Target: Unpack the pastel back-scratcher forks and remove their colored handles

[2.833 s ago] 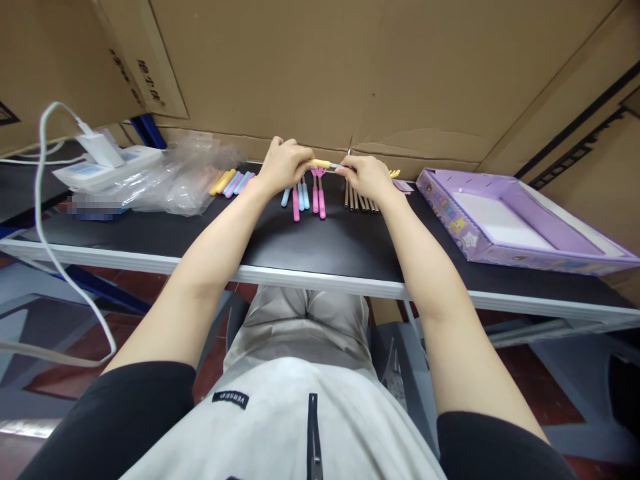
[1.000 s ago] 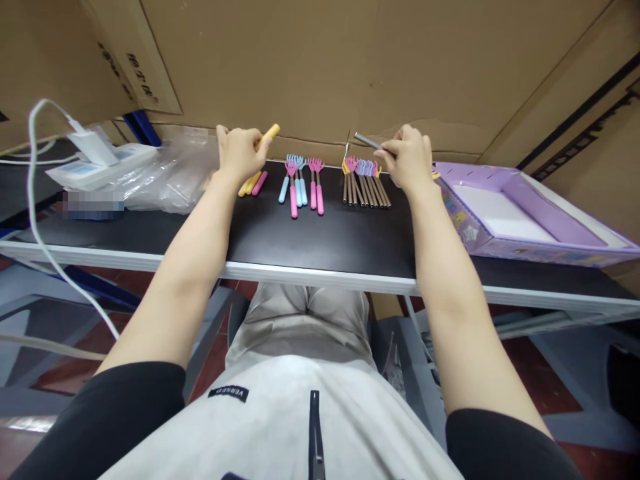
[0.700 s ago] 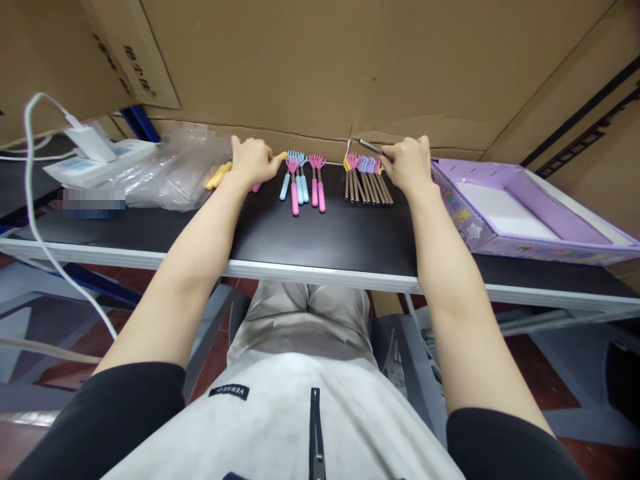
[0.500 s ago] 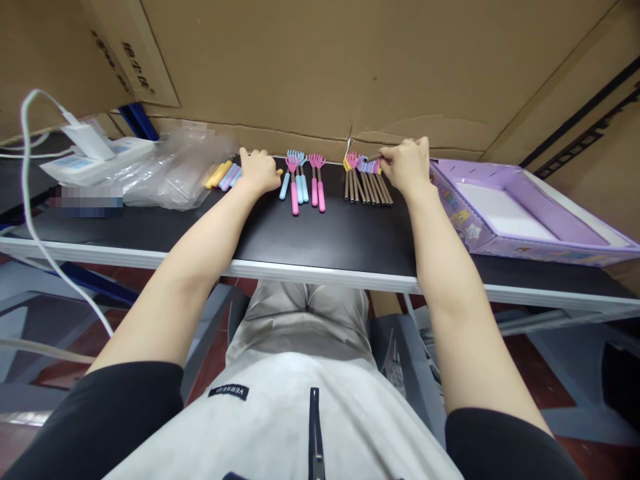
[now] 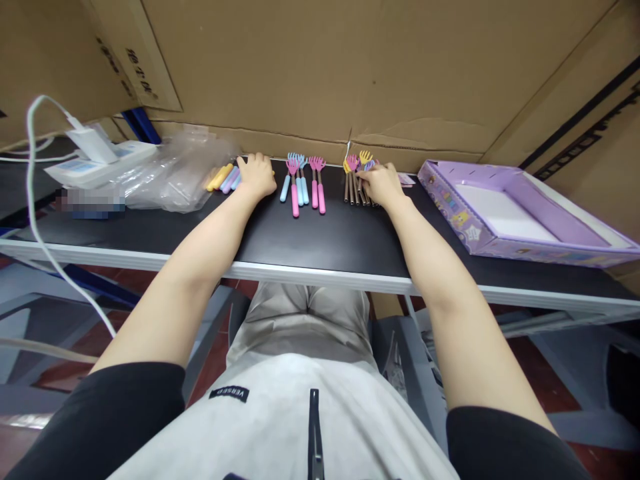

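Observation:
My left hand (image 5: 257, 177) is closed at the table's back, with a bit of yellow showing at its right side, likely the end of a handle; the rest is hidden under the fingers. Beside it lie yellow handles (image 5: 220, 177), a purple handle (image 5: 231, 180) and light-blue ones. My right hand (image 5: 384, 185) pinches a back scratcher rod with a yellow claw (image 5: 366, 158), above a row of brown metal rods (image 5: 351, 191) with coloured claws. Between my hands lie back scratchers with pink handles (image 5: 321, 198) and blue handles (image 5: 285, 189).
Clear plastic bags (image 5: 173, 177) lie at the left, beside a white power strip (image 5: 100, 160) with a charger and cable. On the right stands a purple open box (image 5: 480, 243). A cardboard wall (image 5: 300, 73) rises behind the black table (image 5: 320, 243).
My right hand has moved left and down over the rods, and a yellow claw now stands at its fingertips. Pink-and-white pieces behind it are uncovered. My left hand has shifted slightly left.

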Demonstrator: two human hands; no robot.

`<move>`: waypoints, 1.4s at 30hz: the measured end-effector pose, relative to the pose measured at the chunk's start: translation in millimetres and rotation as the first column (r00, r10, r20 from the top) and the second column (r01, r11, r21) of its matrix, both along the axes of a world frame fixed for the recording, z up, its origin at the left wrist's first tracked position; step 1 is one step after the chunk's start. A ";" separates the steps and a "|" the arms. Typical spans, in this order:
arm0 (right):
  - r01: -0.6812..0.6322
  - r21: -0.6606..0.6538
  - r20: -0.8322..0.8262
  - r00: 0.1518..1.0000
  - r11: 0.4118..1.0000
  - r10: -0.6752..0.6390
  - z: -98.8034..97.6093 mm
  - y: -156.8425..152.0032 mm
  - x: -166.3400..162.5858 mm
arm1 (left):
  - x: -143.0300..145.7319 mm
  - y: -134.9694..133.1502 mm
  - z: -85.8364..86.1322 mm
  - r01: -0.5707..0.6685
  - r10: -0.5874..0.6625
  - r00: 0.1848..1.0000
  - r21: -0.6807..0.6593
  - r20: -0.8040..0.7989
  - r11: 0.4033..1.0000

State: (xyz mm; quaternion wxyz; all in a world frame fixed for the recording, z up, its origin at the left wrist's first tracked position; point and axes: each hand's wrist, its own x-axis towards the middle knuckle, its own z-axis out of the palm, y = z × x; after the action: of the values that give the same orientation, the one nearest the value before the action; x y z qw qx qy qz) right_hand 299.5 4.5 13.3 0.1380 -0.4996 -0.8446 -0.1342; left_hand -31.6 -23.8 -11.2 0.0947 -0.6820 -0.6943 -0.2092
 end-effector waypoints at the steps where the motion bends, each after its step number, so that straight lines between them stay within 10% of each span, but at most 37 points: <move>1: -0.005 -0.014 -0.018 1.000 1.000 0.005 -3.3 2.7 1.7 | -0.9 0.3 -0.6 0.003 -0.003 1.000 0.006 0.006 1.000; 18: 0.023 -0.026 -0.001 1.000 0.999 -0.023 2.8 -2.1 3.2 | 6.3 -7.6 10.8 0.067 -0.067 0.998 -0.008 -0.001 0.998; 32: 0.107 -0.158 0.115 0.989 0.982 -0.090 11.7 -8.7 0.7 | 32.1 -14.4 19.1 0.348 -0.346 0.935 0.015 -0.079 0.937; 42: 0.118 -0.181 0.138 0.986 0.976 -0.094 10.9 -10.0 -1.0 | 43.2 -14.4 12.1 0.175 -0.177 0.984 -0.147 0.002 0.974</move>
State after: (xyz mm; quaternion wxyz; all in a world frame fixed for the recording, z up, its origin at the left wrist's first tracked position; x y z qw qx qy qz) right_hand 298.5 -5.5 24.2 0.0282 -0.5452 -0.8327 -0.0926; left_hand 11.6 -38.3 1.0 0.0293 -0.7470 -0.6442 -0.1615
